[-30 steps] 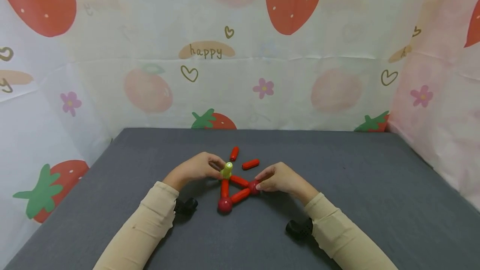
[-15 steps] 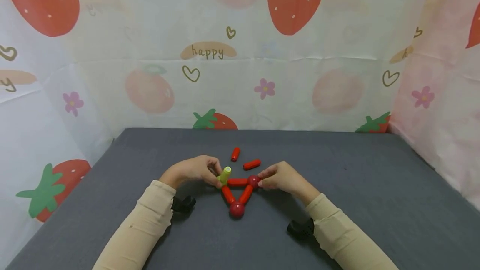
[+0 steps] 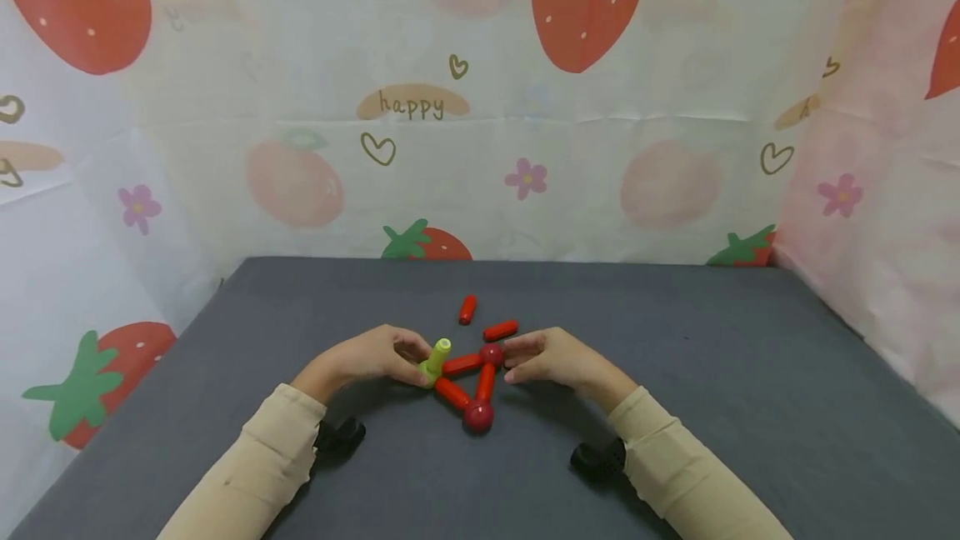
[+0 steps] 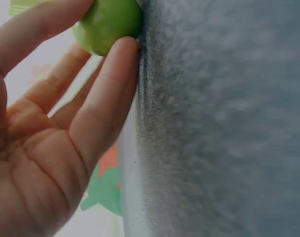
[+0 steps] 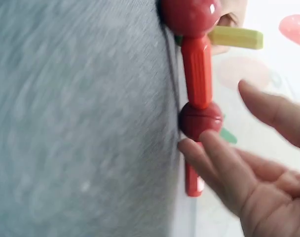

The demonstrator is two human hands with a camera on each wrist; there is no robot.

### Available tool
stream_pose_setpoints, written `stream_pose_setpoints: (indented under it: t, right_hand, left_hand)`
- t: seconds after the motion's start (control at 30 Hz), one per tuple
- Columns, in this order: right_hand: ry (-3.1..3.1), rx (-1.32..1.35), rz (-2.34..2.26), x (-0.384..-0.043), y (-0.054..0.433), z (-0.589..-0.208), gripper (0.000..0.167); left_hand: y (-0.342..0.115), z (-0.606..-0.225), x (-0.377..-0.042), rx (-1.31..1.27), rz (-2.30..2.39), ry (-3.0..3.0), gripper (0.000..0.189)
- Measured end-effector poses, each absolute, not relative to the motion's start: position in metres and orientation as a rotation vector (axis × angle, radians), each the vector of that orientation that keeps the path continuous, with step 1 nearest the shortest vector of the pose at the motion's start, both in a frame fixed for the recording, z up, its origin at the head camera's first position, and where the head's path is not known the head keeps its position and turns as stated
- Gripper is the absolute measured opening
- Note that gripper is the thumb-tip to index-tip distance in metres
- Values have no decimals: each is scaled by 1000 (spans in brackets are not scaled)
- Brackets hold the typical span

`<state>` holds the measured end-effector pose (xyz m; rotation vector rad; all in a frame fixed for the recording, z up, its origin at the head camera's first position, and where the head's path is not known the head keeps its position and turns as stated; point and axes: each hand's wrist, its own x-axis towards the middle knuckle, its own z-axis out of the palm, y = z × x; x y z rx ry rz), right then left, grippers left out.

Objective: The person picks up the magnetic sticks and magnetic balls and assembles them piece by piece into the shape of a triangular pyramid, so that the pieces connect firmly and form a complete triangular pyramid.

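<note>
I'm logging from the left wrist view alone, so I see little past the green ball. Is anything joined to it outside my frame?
Observer: Yes, two red rods run from the green ball to two red balls.
Operator: Where is the right hand?
Observer: Beside the farther red ball; whether they touch is unclear.
Operator: Any loose parts?
Observer: Two loose red rods lie on the table, beyond the joined pieces.

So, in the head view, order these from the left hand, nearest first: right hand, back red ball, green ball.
1. Green ball, pinched by the left hand.
2. Back red ball, to its right.
3. Right hand, farther right.
</note>
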<state>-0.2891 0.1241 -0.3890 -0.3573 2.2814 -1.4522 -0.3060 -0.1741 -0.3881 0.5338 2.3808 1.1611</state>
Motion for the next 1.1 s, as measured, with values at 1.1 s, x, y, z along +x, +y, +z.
stream_pose_setpoints:
  t: [1.1]
  right_hand:
    - [2372, -373, -1369, -294, 115, -372, 30]
  left_hand:
    - [-172, -391, -289, 522, 1269, 2318, 26]
